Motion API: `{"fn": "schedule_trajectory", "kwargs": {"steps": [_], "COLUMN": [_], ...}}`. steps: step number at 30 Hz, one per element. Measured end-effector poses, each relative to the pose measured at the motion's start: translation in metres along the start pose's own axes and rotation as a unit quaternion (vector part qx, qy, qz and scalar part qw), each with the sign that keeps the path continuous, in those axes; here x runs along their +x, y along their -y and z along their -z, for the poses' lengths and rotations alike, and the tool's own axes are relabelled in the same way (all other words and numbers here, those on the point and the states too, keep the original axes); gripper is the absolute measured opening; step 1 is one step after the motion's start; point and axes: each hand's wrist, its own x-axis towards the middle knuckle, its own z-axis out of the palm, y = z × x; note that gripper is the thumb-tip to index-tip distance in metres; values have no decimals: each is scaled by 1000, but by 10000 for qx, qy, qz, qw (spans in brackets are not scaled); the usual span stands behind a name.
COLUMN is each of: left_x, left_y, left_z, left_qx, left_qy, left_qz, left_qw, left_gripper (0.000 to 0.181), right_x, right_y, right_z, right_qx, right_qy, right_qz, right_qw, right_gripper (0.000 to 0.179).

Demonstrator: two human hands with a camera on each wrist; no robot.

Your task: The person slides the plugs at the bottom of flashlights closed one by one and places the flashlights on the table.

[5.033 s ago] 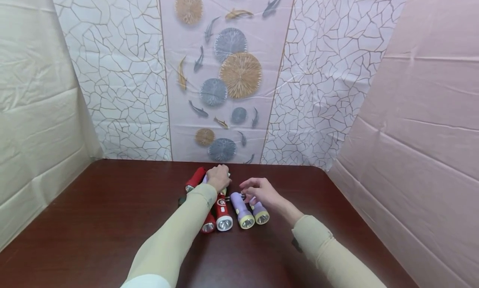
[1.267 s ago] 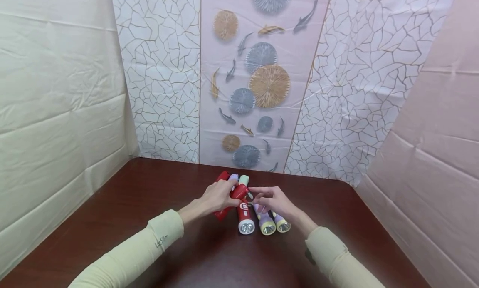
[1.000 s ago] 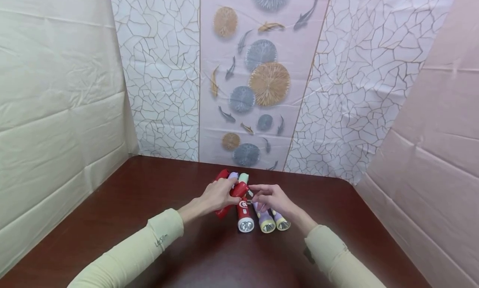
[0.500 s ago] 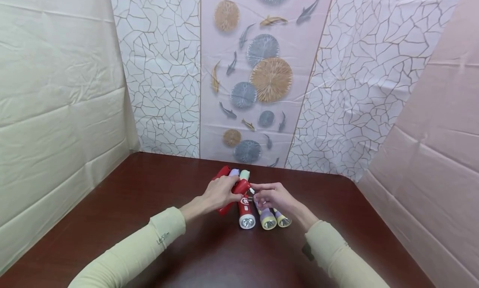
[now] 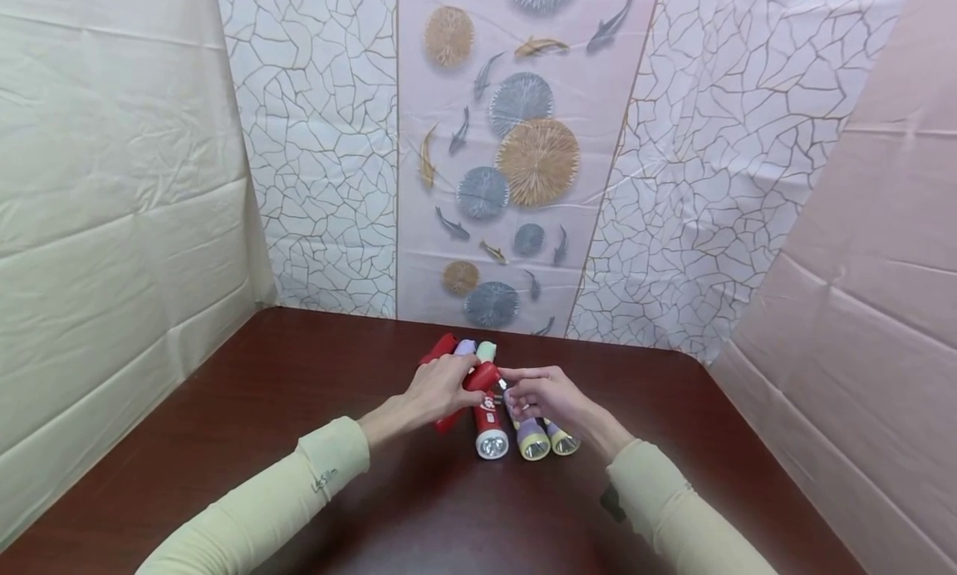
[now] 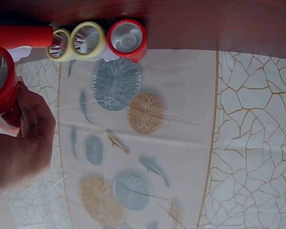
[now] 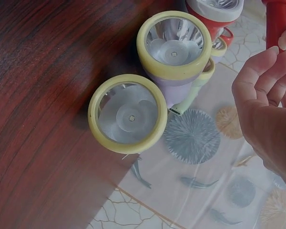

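One smooth, tubular red flashlight (image 5: 483,376) fills the left hand (image 5: 435,386); right hand's (image 5: 552,395) hold unclear.

Smooth plastic flashlight (image 5: 483,377), wood-grain table (image 5: 321,359)

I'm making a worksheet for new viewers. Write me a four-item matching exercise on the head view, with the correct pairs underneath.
Things
1. white-rimmed red flashlight
2. mint-green cylindrical flashlight
3. near pair of yellow-rimmed purple flashlights
4. the person's left grip

Places and states
A. curled round a plain red flashlight
B. right end of the far row
C. immediately right of the white-rimmed flashlight
D. left end of the near row

Pairs: 1-D, 2-B, 3-C, 4-A
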Motion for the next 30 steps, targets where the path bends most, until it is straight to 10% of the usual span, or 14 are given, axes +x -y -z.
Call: {"fn": "schedule_trajectory", "kwargs": {"steps": [30], "left_x": [2], "left_y": [-1], "left_z": [0], "left_qx": [-13], "left_qy": [228], "left_qz": [-18], "left_qw": [9997], "left_gripper": [31], "right_x": [3], "right_y": [-4], "right_z": [0], "right_qx": [-70], "right_qy": [20], "right_qz": [-97], "right_qw": [9999], "right_gripper": [51]}}
